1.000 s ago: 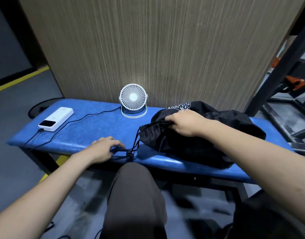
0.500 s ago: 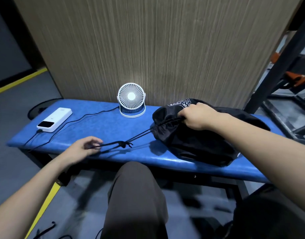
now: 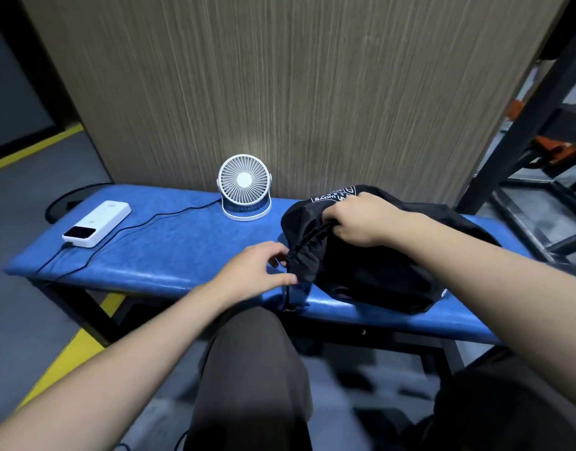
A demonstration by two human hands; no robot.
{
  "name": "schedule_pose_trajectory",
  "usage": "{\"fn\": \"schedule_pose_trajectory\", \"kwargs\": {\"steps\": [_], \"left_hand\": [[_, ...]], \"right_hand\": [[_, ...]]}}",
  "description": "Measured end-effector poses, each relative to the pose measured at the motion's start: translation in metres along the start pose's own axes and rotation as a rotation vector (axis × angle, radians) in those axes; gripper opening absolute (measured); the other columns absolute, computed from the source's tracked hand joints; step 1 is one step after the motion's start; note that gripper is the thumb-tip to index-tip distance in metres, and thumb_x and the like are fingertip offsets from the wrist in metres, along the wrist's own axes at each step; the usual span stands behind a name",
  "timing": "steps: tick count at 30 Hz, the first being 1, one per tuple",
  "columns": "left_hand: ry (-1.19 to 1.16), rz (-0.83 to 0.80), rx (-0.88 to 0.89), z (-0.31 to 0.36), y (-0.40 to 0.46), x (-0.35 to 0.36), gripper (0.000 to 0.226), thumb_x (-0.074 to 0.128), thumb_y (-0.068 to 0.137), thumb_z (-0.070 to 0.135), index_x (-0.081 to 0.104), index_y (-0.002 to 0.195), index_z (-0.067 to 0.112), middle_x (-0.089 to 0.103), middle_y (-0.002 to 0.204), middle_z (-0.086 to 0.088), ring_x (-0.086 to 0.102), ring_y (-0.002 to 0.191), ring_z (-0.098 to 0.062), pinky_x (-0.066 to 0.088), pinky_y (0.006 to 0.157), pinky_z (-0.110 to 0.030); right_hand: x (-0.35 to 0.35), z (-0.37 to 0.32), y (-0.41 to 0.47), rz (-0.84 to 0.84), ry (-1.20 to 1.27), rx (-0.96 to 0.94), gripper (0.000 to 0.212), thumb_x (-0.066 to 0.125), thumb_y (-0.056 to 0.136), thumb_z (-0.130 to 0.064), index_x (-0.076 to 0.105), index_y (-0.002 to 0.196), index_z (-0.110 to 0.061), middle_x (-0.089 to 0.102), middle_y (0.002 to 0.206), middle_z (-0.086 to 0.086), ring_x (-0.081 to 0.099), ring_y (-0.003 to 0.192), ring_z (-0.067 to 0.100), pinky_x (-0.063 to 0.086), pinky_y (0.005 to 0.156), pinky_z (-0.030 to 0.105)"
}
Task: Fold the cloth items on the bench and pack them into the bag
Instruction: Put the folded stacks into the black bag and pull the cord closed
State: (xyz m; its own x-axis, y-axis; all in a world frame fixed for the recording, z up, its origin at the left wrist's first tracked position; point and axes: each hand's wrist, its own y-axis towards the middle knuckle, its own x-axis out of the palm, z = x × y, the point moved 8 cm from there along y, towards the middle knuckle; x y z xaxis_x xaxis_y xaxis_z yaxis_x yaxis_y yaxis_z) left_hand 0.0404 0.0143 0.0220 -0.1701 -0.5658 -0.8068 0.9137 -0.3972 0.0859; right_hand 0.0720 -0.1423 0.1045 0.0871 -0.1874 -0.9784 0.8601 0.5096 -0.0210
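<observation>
A black drawstring bag (image 3: 378, 275) lies bulging on the right half of the blue bench (image 3: 169, 255), its mouth gathered tight and facing left. My right hand (image 3: 361, 222) grips the top of the gathered mouth. My left hand (image 3: 257, 268) is at the mouth's left side, thumb and fingers spread and touching the fabric by the cord. The black drawstring (image 3: 288, 297) hangs slack over the bench's front edge. No loose cloth lies on the bench; the bag's contents are hidden.
A small white fan (image 3: 244, 187) stands at the back of the bench against the wooden wall. A white power bank (image 3: 96, 224) lies at the left end, with a black cable (image 3: 156, 219) running to the fan. A black metal frame (image 3: 521, 141) stands to the right. My knee (image 3: 247, 369) is below.
My left hand let go of the taut drawstring and moved right to the bag's mouth. The cord now hangs slack. The right hand kept its grip.
</observation>
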Motion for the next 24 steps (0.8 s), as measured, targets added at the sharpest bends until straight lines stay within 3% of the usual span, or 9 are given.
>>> {"fn": "schedule_pose_trajectory", "kwargs": {"steps": [4, 7, 11, 13, 15, 18, 21, 24], "left_hand": [[-0.009, 0.006, -0.029, -0.001, 0.003, 0.004, 0.029, 0.061, 0.085, 0.046, 0.063, 0.078, 0.018, 0.064, 0.072, 0.004, 0.059, 0.072, -0.015, 0.05, 0.073, -0.038], [-0.003, 0.101, 0.003, 0.0, 0.0, -0.012, 0.019, 0.048, 0.096, 0.026, 0.059, 0.085, 0.014, 0.067, 0.079, 0.001, 0.063, 0.082, -0.023, 0.05, 0.078, -0.046], [0.054, 0.197, 0.037, 0.013, -0.003, -0.037, 0.013, 0.042, 0.099, 0.011, 0.051, 0.09, 0.015, 0.06, 0.071, -0.003, 0.056, 0.073, -0.027, 0.044, 0.069, -0.041], [0.089, 0.226, 0.055, 0.019, -0.003, -0.045, 0.012, 0.041, 0.099, 0.01, 0.053, 0.099, 0.012, 0.062, 0.078, -0.008, 0.056, 0.076, -0.03, 0.042, 0.068, -0.04], [0.103, 0.255, 0.032, 0.018, -0.004, -0.052, 0.009, 0.042, 0.099, 0.011, 0.05, 0.096, 0.014, 0.06, 0.079, -0.007, 0.05, 0.074, -0.03, 0.035, 0.064, -0.039], [0.138, 0.267, 0.009, 0.016, -0.007, -0.06, 0.016, 0.043, 0.098, 0.013, 0.041, 0.088, 0.026, 0.054, 0.071, 0.0, 0.047, 0.07, -0.03, 0.03, 0.06, -0.037], [0.202, 0.253, 0.062, 0.015, -0.012, -0.066, 0.015, 0.047, 0.098, 0.018, 0.04, 0.086, 0.025, 0.058, 0.074, -0.001, 0.048, 0.07, -0.028, 0.038, 0.061, -0.041], [0.309, 0.16, 0.161, 0.014, -0.017, -0.068, 0.01, 0.052, 0.096, 0.041, 0.052, 0.097, 0.031, 0.049, 0.068, 0.013, 0.05, 0.065, -0.006, 0.037, 0.059, -0.033]], "right_hand": [[-0.002, 0.008, -0.005, 0.001, -0.002, 0.029, 0.022, 0.046, 0.091, -0.021, 0.06, 0.108, -0.021, 0.068, 0.112, 0.009, 0.061, 0.105, 0.031, 0.043, 0.088, 0.038], [0.0, 0.003, -0.007, 0.042, -0.024, -0.018, 0.037, 0.052, 0.087, -0.024, 0.051, 0.123, -0.019, 0.059, 0.123, 0.006, 0.055, 0.118, 0.027, 0.037, 0.09, 0.037], [-0.008, -0.035, -0.006, 0.102, 0.139, -0.173, 0.064, 0.065, 0.08, -0.033, 0.041, 0.138, -0.024, 0.05, 0.126, 0.003, 0.048, 0.121, 0.026, 0.037, 0.102, 0.044], [-0.014, -0.057, -0.003, 0.099, 0.238, -0.206, 0.071, 0.07, 0.079, -0.047, 0.041, 0.14, -0.023, 0.052, 0.131, 0.001, 0.048, 0.124, 0.024, 0.036, 0.105, 0.044], [-0.019, -0.073, 0.001, 0.129, 0.283, -0.188, 0.078, 0.069, 0.077, -0.064, 0.045, 0.136, -0.019, 0.058, 0.131, 0.001, 0.053, 0.123, 0.022, 0.038, 0.102, 0.041], [-0.03, -0.084, 0.006, 0.282, 0.187, -0.113, 0.062, 0.058, 0.083, -0.068, 0.054, 0.117, -0.016, 0.069, 0.111, 0.002, 0.063, 0.105, 0.025, 0.04, 0.089, 0.038], [-0.027, -0.093, 0.008, 0.351, 0.064, -0.152, 0.036, 0.056, 0.094, -0.051, 0.058, 0.11, -0.02, 0.072, 0.102, 0.005, 0.067, 0.096, 0.029, 0.048, 0.083, 0.039], [-0.024, -0.093, 0.005, 0.383, 0.049, -0.183, 0.023, 0.055, 0.097, -0.038, 0.061, 0.105, -0.017, 0.073, 0.093, 0.01, 0.069, 0.086, 0.034, 0.047, 0.072, 0.04]]}}
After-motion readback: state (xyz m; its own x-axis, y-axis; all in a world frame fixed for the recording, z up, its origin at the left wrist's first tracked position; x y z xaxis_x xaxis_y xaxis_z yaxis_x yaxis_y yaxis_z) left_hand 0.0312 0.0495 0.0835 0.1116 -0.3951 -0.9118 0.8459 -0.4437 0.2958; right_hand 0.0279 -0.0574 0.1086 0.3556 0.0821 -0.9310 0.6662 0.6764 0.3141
